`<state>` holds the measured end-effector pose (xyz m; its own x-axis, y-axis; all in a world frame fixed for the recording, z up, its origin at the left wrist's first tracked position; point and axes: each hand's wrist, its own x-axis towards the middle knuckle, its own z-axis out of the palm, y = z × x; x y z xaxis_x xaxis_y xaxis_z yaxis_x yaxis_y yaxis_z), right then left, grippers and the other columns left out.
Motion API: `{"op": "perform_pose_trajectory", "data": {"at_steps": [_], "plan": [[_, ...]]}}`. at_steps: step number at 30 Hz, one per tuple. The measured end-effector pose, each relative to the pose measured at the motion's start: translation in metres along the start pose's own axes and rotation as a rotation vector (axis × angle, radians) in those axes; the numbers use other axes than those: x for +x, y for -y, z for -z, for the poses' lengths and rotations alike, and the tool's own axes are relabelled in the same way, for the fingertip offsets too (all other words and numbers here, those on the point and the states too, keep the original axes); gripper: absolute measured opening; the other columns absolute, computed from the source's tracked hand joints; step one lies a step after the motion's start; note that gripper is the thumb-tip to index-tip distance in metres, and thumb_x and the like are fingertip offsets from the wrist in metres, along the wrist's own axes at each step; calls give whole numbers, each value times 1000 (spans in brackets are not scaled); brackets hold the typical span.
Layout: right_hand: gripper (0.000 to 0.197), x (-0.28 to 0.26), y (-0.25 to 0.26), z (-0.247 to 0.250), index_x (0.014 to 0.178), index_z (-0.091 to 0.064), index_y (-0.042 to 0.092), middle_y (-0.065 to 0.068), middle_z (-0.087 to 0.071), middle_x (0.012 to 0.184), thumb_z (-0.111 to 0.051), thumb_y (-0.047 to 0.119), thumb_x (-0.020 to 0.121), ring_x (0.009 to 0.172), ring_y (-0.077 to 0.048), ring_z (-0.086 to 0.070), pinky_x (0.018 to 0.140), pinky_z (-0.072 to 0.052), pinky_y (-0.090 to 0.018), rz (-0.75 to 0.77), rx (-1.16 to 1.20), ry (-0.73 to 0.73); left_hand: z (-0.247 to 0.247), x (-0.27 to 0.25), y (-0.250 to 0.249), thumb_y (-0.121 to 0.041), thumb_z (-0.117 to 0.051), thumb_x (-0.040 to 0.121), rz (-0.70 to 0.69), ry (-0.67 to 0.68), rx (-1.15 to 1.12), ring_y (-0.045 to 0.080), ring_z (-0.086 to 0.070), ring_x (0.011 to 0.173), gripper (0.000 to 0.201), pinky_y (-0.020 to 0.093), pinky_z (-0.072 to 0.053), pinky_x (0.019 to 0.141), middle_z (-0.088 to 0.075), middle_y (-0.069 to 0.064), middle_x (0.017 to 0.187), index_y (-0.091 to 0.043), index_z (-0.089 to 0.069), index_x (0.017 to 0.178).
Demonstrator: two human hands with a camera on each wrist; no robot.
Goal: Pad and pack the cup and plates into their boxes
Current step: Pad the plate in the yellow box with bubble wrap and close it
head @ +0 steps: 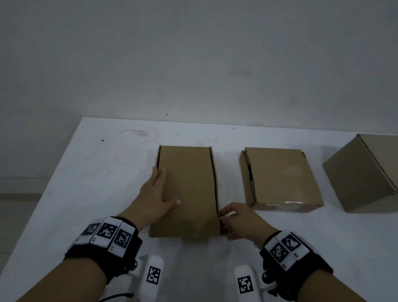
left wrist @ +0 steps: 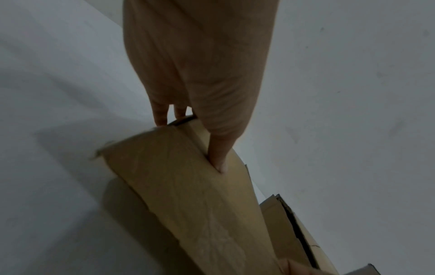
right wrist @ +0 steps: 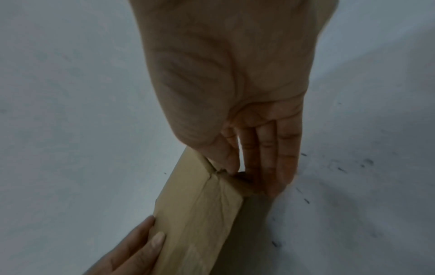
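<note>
A shut brown cardboard box (head: 187, 190) lies in the middle of the white table (head: 96, 166). My left hand (head: 162, 189) rests flat on its left side, with the thumb (left wrist: 219, 158) pressing on the top and the fingers (left wrist: 161, 117) reaching over the left edge. At the near right corner my right hand (head: 228, 218) pinches the box's flap: the thumb (right wrist: 228, 161) is on the corner and the fingers (right wrist: 268, 163) lie along the side wall. No cup or plate is in view.
A second flat box (head: 281, 178) lies to the right, with a strip of bare table between. A larger box (head: 377, 172) stands at the far right edge. The table's left edge drops to the floor, and a grey wall rises behind it.
</note>
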<state>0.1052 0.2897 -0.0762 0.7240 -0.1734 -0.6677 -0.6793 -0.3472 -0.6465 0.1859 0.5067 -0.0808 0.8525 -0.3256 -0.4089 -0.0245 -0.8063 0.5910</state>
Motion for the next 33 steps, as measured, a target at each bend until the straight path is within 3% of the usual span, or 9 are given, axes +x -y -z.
{"op": "perform_pose_trajectory", "data": {"at_steps": [6,12,15,17,19,22,25,31,33], "plan": [[10,-7,-15,-1,89,-57,9,-10,-58,76,-50,4,94,65,-19,-59,68,-56,-33,-33,335,-17,-3,1,4,-39,-58,89,-21,20,-97,18,-6,146,95,35,-17,116,21,-5,157,-21,13,149],[11,-11,-15,-7,82,-52,3,-15,-55,71,-54,0,92,61,-23,-57,53,-59,-31,-74,545,-87,-6,0,4,-37,-58,89,-23,6,-111,17,-6,146,94,34,-17,115,20,-6,157,-21,12,149],[12,-17,-11,-8,88,-56,0,-19,-61,82,-58,10,92,67,-27,-64,58,-59,-32,-76,590,-33,-7,1,5,-38,-58,89,-24,7,-108,17,-7,146,94,34,-18,115,20,-6,157,-22,13,149],[18,-19,-11,-8,95,-58,1,-18,-66,92,-66,16,87,79,-28,-67,69,-59,-34,-48,632,67,-7,0,6,-39,-58,89,-25,7,-109,17,-6,146,95,34,-18,115,20,-6,157,-23,13,149],[20,-20,-13,-11,96,-59,4,-14,-68,95,-71,9,82,84,-26,-67,76,-59,-37,-4,664,112,-8,1,6,-38,-58,89,-26,4,-107,17,-6,146,94,33,-18,115,20,-7,157,-23,13,149],[18,-16,-17,-17,87,-60,4,-11,-65,90,-68,-8,77,81,-22,-65,73,-59,-30,59,643,20,-7,1,6,-37,-58,89,-25,4,-110,16,-7,146,94,33,-18,115,20,-7,157,-23,13,149],[21,-14,-21,-20,81,-59,4,-11,-65,84,-68,-14,75,76,-19,-64,69,-58,-25,87,647,-45,-7,1,7,-38,-58,89,-28,9,-108,16,-6,146,94,32,-18,115,21,-7,156,-23,13,149],[26,-8,-31,-26,75,-62,12,-5,-68,75,-80,-3,65,75,-18,-65,76,-56,-32,191,436,-232,-7,2,6,-38,-58,90,-23,11,-96,17,-6,146,94,33,-18,115,21,-7,156,-22,13,149],[26,-7,-32,-26,75,-61,13,-4,-68,75,-82,2,64,74,-16,-64,72,-54,-27,226,346,-274,-7,2,6,-38,-58,90,-25,7,-97,17,-6,146,94,33,-17,115,20,-6,157,-22,13,149]]}}
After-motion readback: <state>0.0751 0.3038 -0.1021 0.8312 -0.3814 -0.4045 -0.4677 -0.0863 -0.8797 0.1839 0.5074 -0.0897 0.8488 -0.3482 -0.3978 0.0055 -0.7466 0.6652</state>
